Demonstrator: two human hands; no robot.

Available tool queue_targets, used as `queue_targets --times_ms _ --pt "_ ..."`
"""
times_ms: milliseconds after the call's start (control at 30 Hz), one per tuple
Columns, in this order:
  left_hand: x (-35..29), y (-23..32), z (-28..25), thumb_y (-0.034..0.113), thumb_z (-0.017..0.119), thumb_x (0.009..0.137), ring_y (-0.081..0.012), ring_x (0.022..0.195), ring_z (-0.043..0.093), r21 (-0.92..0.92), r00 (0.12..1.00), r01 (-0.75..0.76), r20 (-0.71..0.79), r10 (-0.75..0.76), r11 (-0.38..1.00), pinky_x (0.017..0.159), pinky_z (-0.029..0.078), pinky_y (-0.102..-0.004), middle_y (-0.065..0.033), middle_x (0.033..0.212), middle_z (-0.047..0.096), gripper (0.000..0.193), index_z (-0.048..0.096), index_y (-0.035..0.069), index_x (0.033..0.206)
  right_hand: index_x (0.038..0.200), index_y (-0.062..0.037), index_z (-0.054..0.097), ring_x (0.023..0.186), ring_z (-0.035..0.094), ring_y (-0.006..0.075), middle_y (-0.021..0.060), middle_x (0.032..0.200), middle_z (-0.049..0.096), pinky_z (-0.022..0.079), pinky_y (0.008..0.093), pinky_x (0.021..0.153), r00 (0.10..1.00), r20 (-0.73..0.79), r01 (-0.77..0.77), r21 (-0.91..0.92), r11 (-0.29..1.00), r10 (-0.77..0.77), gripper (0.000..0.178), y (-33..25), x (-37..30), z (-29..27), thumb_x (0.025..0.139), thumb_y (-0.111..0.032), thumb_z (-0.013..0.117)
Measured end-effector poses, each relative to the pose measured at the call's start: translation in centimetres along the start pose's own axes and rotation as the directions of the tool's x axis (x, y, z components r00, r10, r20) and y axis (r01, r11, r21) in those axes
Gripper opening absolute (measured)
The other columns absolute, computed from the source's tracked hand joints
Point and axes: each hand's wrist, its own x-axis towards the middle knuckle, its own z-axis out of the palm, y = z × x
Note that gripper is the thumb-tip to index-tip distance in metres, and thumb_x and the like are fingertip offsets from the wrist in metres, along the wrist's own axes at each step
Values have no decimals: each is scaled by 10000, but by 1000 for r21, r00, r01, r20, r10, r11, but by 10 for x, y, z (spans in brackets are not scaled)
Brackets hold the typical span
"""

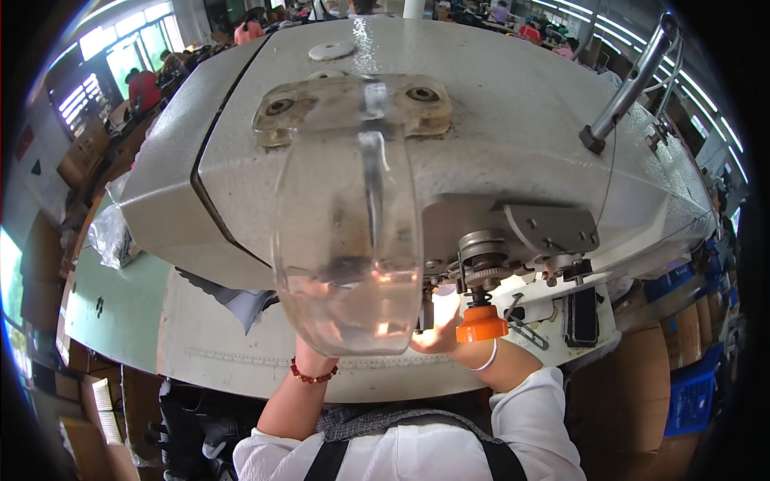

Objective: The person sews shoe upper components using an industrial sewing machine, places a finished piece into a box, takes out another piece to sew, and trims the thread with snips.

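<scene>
I cannot tell whether my left hand (309, 349), behind the sewing machine's (513, 128) clear guard (346, 208), or right hand (437, 333), near the orange knob (482, 325), grips anything; grey fabric (242, 306) lies leftward on the desk (204, 337).

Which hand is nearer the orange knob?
Right. The right hand is just left of the orange knob in the picture; the left hand is farther left, partly behind the clear guard.

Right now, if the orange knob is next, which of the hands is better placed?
Right, probably: the right hand shows just beside the orange knob in this view. The left hand is farther left, mostly hidden behind the clear guard.
</scene>
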Motion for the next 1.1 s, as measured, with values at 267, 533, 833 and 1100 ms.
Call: queue_targets --times_ms 267,533,833,1100 --pt "5 -1 -14 -49 583 960 -177 1012 633 -96 995 22 100 -12 995 873 568 -315 -67 1155 605 355 530 72 1289 948 -52 738 701 705 209 72 904 735 569 323 612 1000 -9 16 -32 999 -17 296 -5 6 2 718 -227 802" --pt "13 -1 -31 77 599 873 -237 1057 640 102 997 41 62 -48 994 904 561 -378 -112 1175 630 405 551 -8 1267 912 -95 739 859 739 219 59 988 749 598 314 719 998 34 -51 30 998 50 236 -7 7 -3 744 -255 781" --pt "20 -7 -37 39 644 940 -168 1094 610 98 1000 -26 4 26 995 930 528 -346 -58 1209 611 353 552 33 1281 870 -93 735 809 728 223 57 910 746 593 321 730 994 111 -27 8 1000 26 235 -1 -2 -2 733 -269 809" --pt "21 -10 -28 -61 560 955 -178 1199 561 228 984 38 -176 2 973 1013 469 -347 -46 1336 561 419 500 33 1359 1243 11 603 977 679 215 100 1144 682 562 348 864 912 241 -410 520 749 331 591 10 -30 4 795 -326 788"
